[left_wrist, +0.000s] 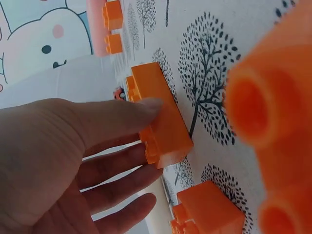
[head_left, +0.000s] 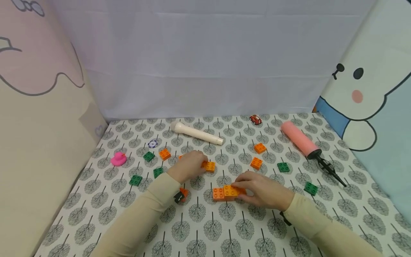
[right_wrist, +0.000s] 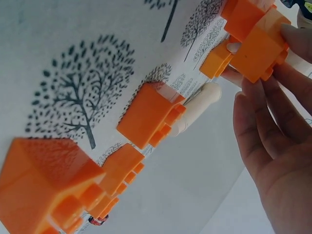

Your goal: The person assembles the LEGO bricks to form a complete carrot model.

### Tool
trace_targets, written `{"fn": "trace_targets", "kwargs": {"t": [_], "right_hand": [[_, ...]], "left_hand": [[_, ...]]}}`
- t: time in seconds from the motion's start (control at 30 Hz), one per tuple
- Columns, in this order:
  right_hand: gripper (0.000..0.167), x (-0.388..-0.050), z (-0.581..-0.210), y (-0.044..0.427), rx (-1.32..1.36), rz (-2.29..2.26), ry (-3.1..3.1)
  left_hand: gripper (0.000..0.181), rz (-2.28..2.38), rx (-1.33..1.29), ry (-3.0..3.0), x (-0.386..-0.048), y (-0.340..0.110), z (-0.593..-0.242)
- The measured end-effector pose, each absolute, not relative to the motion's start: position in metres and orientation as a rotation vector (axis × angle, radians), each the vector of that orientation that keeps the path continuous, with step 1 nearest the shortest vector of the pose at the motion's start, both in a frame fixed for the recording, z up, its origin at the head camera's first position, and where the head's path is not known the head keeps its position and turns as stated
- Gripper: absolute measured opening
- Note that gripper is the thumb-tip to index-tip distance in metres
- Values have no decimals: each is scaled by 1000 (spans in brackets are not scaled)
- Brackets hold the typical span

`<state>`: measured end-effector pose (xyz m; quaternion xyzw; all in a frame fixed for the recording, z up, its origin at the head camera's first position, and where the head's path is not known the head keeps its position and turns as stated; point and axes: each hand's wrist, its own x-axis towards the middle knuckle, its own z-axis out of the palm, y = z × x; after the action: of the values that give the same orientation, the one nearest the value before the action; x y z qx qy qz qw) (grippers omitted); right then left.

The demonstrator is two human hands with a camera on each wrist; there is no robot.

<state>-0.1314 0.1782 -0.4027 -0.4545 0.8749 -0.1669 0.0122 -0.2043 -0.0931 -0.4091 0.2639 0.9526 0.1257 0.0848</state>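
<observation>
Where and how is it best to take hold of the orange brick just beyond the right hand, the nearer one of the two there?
Probably pinch two opposite side walls of that orange brick, coming down from above: it stands studs up, its sides are flat, and nothing touches it.

Diffuse light is reaching the cloth (head_left: 221, 221) evenly in the head view, and shadows there are appearing soft and faint. In the left wrist view, the right-edge block (left_wrist: 287, 107) is blurring and the left hand (left_wrist: 53, 156) is showing shade. In the right wrist view, the lower-left block (right_wrist: 24, 185) is reflecting a sheen.
</observation>
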Motion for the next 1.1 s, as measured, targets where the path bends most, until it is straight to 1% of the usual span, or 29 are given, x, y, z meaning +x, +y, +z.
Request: {"fn": "trace_targets", "kwargs": {"t": [0.23,0.47,0.57,0.7,1.1], "right_hand": [[40,-132,-402,178,-1387,-516,2724],[39,-132,-404,178,-1421,-532,2726],[39,-132,-403,179,-1436,-526,2730],[39,-133,-401,178,-1428,-512,2734],[38,-133,-403,178,-1438,-517,2738]], "left_hand": [[36,565,738,2771,-197,-97,-401],[34,707,935,2765,-164,-103,-398],[34,749,968,2750,-148,-106,-401],[35,768,948,2735,-134,-106,-405],[36,752,955,2765,-125,-102,-415]]}}
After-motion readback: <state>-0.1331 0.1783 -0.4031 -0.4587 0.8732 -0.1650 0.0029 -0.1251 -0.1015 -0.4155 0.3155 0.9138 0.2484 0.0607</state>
